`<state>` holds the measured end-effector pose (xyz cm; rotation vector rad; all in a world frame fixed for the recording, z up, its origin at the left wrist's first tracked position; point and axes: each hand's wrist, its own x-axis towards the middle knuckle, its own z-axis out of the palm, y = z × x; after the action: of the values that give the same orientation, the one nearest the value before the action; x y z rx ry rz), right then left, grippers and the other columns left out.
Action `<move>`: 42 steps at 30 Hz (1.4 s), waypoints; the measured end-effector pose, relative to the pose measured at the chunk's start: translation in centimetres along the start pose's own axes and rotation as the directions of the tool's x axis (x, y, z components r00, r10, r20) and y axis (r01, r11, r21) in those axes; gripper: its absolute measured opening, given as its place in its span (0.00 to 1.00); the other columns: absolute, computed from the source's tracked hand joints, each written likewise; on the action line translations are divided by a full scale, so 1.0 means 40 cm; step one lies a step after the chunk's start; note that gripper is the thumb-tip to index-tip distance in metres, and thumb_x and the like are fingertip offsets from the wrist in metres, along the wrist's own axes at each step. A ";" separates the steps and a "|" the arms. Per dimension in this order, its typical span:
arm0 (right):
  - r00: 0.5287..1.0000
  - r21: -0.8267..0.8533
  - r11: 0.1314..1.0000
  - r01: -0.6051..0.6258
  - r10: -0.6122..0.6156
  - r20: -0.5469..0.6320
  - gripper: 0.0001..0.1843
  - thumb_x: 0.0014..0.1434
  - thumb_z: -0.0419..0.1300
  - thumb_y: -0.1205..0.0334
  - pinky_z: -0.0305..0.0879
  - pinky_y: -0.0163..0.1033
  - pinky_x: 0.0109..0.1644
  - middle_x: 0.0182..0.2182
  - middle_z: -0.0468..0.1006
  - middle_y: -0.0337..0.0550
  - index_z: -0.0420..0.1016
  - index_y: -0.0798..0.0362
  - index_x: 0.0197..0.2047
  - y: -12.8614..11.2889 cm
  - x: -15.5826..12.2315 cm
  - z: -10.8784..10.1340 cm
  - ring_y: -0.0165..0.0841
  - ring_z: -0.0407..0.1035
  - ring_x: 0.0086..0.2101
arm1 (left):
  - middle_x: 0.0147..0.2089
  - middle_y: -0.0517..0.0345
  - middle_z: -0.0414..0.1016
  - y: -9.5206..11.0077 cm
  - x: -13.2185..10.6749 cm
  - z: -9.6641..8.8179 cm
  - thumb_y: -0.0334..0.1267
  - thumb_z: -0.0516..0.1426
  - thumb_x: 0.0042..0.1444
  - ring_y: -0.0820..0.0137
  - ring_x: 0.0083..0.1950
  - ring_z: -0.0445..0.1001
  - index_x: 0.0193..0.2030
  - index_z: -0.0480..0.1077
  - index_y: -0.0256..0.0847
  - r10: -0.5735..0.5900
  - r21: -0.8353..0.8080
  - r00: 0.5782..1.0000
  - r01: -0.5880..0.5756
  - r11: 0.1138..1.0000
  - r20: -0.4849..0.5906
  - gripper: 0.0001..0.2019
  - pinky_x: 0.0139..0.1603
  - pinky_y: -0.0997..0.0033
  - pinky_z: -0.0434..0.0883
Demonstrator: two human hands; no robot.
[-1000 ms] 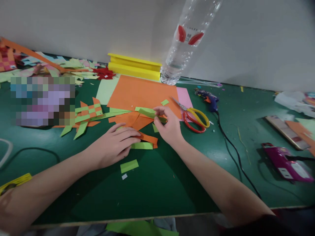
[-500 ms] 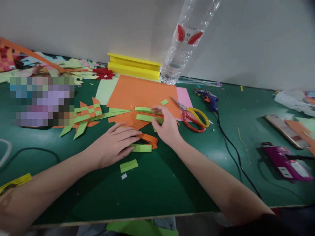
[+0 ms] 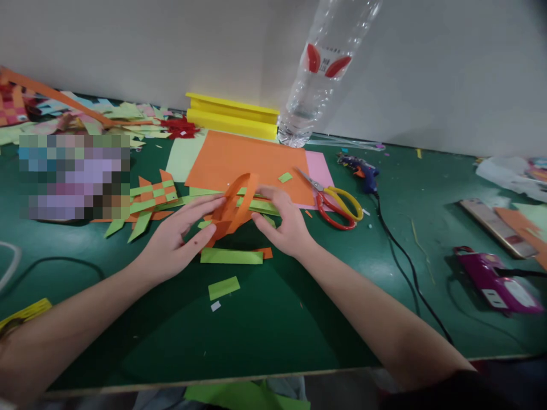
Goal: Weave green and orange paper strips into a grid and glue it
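My left hand is lifted with fingers stretched out, its fingertips touching orange paper strips that arch up off the green table. My right hand presses down on green paper strips beside them, its fingers curled over the paper. A green strip lies flat just below both hands, and a short green piece lies nearer me. A woven orange-and-green piece sits left of the hands.
An orange sheet lies behind the hands, with red-and-yellow scissors to its right. A clear plastic bottle and yellow folded paper stand at the wall. A glue gun with cord, a purple device and paper scraps lie around.
My left hand has lifted off the strips and opened, and the orange strips have sprung up into an arch. My right hand has shifted slightly left, pressing the green strips.
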<state>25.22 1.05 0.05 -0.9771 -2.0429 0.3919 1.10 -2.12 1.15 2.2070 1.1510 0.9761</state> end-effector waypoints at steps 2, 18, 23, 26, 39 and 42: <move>0.999 0.018 1.000 0.026 -0.026 0.021 0.20 0.63 0.57 0.55 0.64 0.53 0.60 0.55 0.75 0.51 0.66 0.49 0.57 -0.001 -0.002 0.000 0.42 0.68 0.56 | 0.66 0.51 0.67 0.001 -0.003 0.001 0.39 0.51 0.66 0.57 0.65 0.68 0.64 0.64 0.47 0.023 -0.069 1.000 -0.022 0.997 0.014 0.20 0.61 0.53 0.72; 0.985 0.076 0.984 0.162 -0.157 -0.069 0.07 0.64 0.57 0.65 0.67 0.49 0.58 0.46 0.82 0.38 0.74 0.45 0.42 -0.021 -0.003 -0.003 0.34 0.75 0.47 | 0.62 0.50 0.70 0.026 0.000 0.014 0.33 0.50 0.65 0.62 0.60 0.72 0.50 0.68 0.44 0.160 0.114 0.979 -0.175 0.978 0.129 0.10 0.59 0.60 0.73; 0.968 -0.039 0.972 0.233 -0.236 -0.080 0.09 0.63 0.55 0.68 0.64 0.50 0.60 0.39 0.84 0.35 0.74 0.44 0.42 -0.017 -0.006 -0.006 0.32 0.77 0.41 | 0.54 0.53 0.74 0.028 -0.004 0.007 0.33 0.56 0.62 0.62 0.57 0.73 0.49 0.65 0.45 0.220 0.219 0.971 -0.196 0.956 -0.088 0.10 0.58 0.57 0.71; 0.945 -0.110 0.941 0.321 -0.325 -0.024 0.09 0.64 0.55 0.66 0.64 0.49 0.58 0.33 0.83 0.36 0.74 0.45 0.41 -0.022 -0.008 -0.002 0.32 0.76 0.36 | 0.53 0.54 0.74 0.033 -0.006 0.001 0.37 0.61 0.60 0.63 0.55 0.73 0.54 0.64 0.47 0.308 0.262 0.945 -0.270 0.927 -0.113 0.17 0.57 0.59 0.72; 0.867 -0.280 0.826 0.489 -0.495 0.054 0.05 0.64 0.57 0.65 0.60 0.45 0.58 0.27 0.80 0.34 0.74 0.50 0.38 -0.038 -0.009 0.010 0.28 0.72 0.31 | 0.40 0.63 0.81 0.052 0.005 0.002 0.32 0.61 0.60 0.69 0.40 0.79 0.41 0.69 0.48 0.454 0.296 0.884 -0.407 0.864 -0.109 0.07 0.48 0.61 0.73; 0.871 -0.287 0.830 0.478 -0.490 0.035 0.04 0.64 0.58 0.63 0.61 0.44 0.58 0.27 0.81 0.33 0.74 0.49 0.37 -0.037 -0.007 0.013 0.28 0.72 0.30 | 0.40 0.59 0.83 0.044 0.008 0.004 0.28 0.60 0.58 0.69 0.40 0.80 0.42 0.71 0.44 0.426 0.278 0.894 -0.378 0.883 -0.139 0.08 0.52 0.62 0.71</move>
<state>24.17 -0.09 0.43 -0.5797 -2.2563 -0.2027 2.24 -2.84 2.35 2.6711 0.9467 1.3078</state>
